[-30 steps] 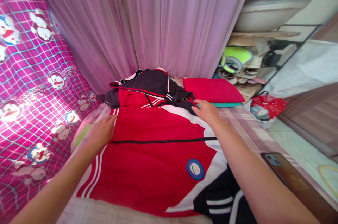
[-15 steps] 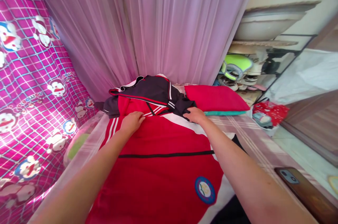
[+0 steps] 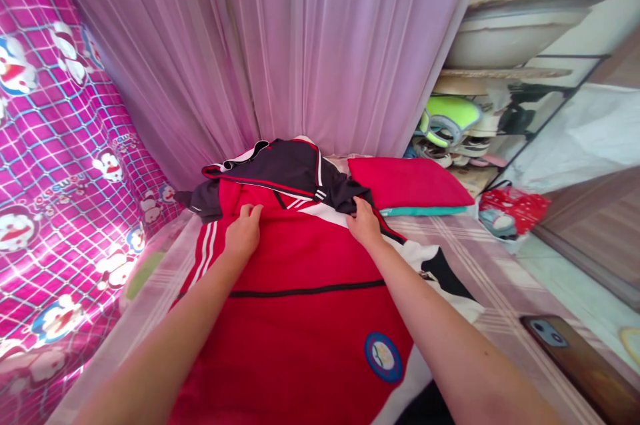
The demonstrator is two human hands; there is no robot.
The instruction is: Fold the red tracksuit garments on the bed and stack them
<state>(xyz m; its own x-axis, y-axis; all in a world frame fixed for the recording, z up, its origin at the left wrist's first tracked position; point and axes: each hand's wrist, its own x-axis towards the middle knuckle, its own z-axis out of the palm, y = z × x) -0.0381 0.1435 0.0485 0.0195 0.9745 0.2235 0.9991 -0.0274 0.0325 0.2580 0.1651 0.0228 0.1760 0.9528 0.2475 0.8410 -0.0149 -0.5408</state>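
Your left hand [image 3: 243, 233] and right hand [image 3: 364, 225] each pinch the red garment [image 3: 305, 345].
The garment lies spread on the bed [image 3: 500, 281] — a phone [image 3: 580, 361] to its right, a flat red bundle [image 3: 410, 183] near its far right corner — and the purple curtain [image 3: 325, 45] hanging behind it.

We see a red garment [image 3: 300, 338], white-striped and bearing a round blue-rimmed badge [image 3: 383, 357], spread largely flat, extending toward the far edge of the bed [image 3: 500, 271].
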